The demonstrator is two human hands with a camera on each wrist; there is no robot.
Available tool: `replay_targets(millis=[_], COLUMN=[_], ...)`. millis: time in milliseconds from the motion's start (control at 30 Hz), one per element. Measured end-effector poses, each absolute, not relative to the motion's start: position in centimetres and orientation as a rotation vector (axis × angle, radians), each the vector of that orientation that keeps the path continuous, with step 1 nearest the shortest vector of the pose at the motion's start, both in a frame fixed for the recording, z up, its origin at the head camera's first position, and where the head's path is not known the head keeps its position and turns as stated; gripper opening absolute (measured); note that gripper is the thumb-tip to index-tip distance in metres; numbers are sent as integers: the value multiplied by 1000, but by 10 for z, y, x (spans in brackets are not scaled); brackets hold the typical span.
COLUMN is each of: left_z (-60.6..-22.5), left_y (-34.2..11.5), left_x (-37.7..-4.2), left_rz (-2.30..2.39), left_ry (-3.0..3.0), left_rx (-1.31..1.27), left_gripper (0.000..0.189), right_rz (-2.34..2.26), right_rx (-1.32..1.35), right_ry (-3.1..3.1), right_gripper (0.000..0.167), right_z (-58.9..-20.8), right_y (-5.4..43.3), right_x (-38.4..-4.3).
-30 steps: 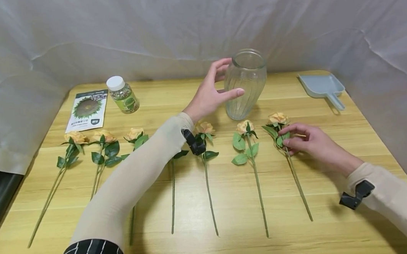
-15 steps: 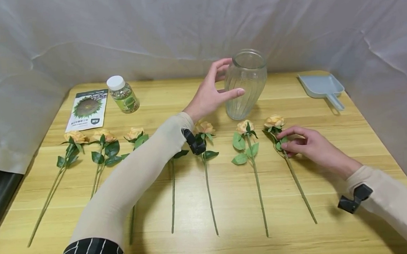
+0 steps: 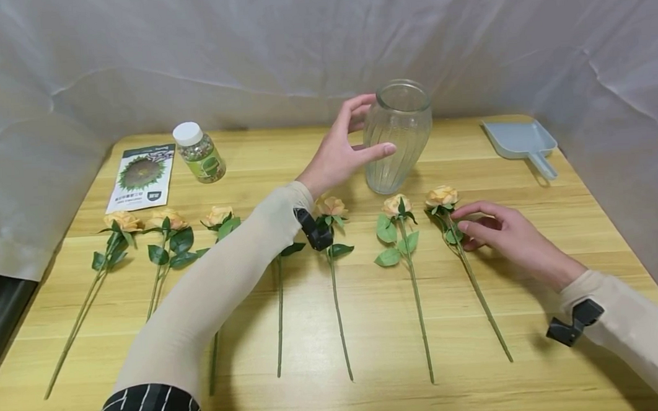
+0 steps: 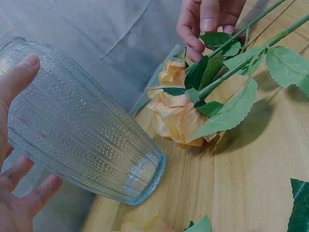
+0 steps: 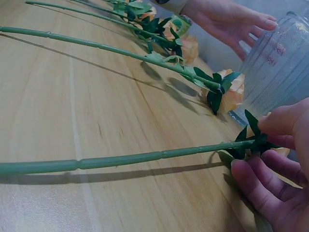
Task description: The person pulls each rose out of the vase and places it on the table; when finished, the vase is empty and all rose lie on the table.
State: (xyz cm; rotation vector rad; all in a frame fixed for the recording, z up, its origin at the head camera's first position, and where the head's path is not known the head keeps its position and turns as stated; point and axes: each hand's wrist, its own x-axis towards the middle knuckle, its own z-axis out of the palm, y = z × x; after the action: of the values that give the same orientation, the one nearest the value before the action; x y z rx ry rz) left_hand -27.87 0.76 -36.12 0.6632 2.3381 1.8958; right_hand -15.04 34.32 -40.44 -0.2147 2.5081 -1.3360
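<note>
A tall ribbed glass vase [image 3: 398,140] stands upright at the back of the table. My left hand [image 3: 343,149] holds its left side, thumb across the front and fingertips partly seen through the glass in the right wrist view. On the table's right, my right hand [image 3: 498,231] is at the rightmost peach rose [image 3: 442,196], just below its bloom. In the right wrist view, thumb and fingers lie either side of the stem [image 5: 159,154] with a gap between them. Close by on its left lies another peach rose [image 3: 396,205].
Several more peach roses [image 3: 122,222] lie in a row to the left, partly under my left arm. A seed packet [image 3: 142,178] and a white-capped jar [image 3: 200,155] stand at the back left. A blue-grey dustpan [image 3: 521,138] lies at the back right.
The rightmost rose's bloom has shifted a little left and its stem end right. My right thumb has come off the leaf and the fingers have loosened. The left hand and vase stay put.
</note>
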Motion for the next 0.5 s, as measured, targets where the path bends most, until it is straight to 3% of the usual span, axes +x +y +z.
replay_targets(millis=[333,500], left_z=[-357,-337], left_y=[3,-8], left_x=[-273,-259], left_rz=[1868,1844], left_ry=[2335,2359], left_rx=[657,636], left_gripper=[94,78], right_rz=[-1292,-1217], right_rx=[-270,-284], right_ry=[2679,2839], right_gripper=[36,35], right_z=[-397,-384], right_y=[352,360], right_x=[-156,-163])
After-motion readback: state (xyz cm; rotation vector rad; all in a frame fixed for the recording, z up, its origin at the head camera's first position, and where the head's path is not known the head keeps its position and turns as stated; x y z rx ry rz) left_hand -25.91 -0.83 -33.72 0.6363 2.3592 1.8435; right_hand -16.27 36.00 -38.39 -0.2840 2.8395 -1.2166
